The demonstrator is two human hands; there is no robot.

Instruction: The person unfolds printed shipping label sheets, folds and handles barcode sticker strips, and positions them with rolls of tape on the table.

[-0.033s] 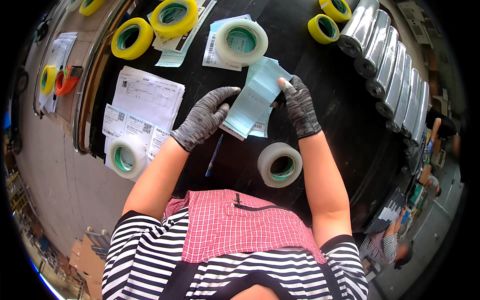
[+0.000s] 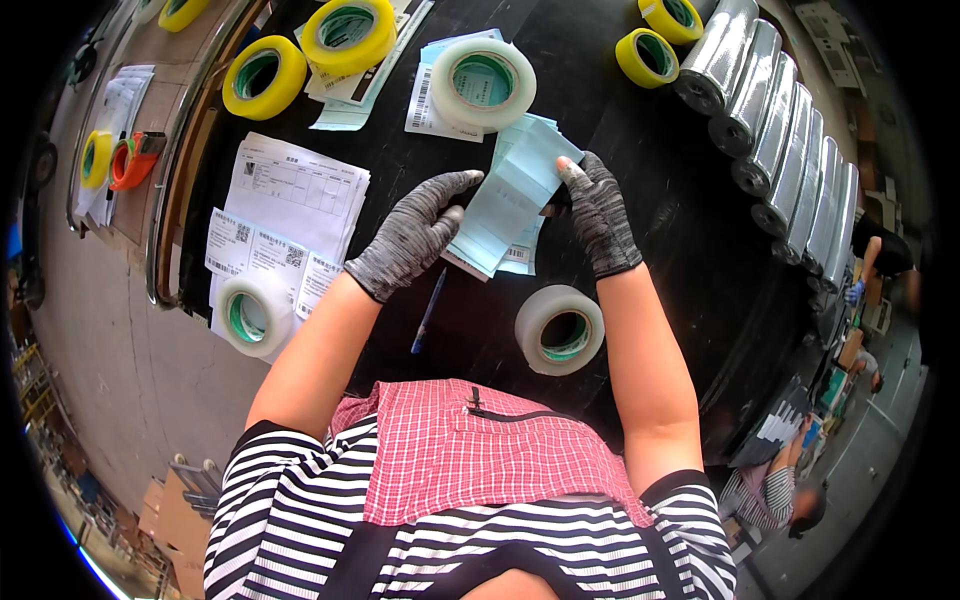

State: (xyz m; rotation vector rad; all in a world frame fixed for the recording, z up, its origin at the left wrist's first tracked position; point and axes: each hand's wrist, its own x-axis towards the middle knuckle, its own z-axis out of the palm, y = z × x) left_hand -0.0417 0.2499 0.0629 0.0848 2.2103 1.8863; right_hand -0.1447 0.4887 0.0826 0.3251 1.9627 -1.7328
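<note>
A small stack of folded pale blue label slips (image 2: 512, 200), some with barcodes at the lower end, is in front of me over the black table. My right hand (image 2: 598, 215), in a grey knit glove with a bare thumb tip, pinches the slips' right edge, thumb on top. My left hand (image 2: 412, 232), gloved alike, is at their left edge with thumb and forefinger apart; whether its fingertips touch the paper is hard to tell. Just beyond, a clear tape roll (image 2: 484, 84) lies on more labels. A blue pen (image 2: 430, 312) and another clear tape roll (image 2: 560, 330) lie nearer me.
Printed sheets (image 2: 290, 190) and label sheets lie at the left under a clear tape roll (image 2: 252, 316). Yellow tape rolls (image 2: 265, 77) stand at the far left and far right. Silvery film rolls (image 2: 770, 140) line the right side. An orange tape dispenser (image 2: 136, 160) is beyond the left rail.
My left hand has shifted very slightly to the right along the slips' edge. My right hand and the slips stay practically where they were.
</note>
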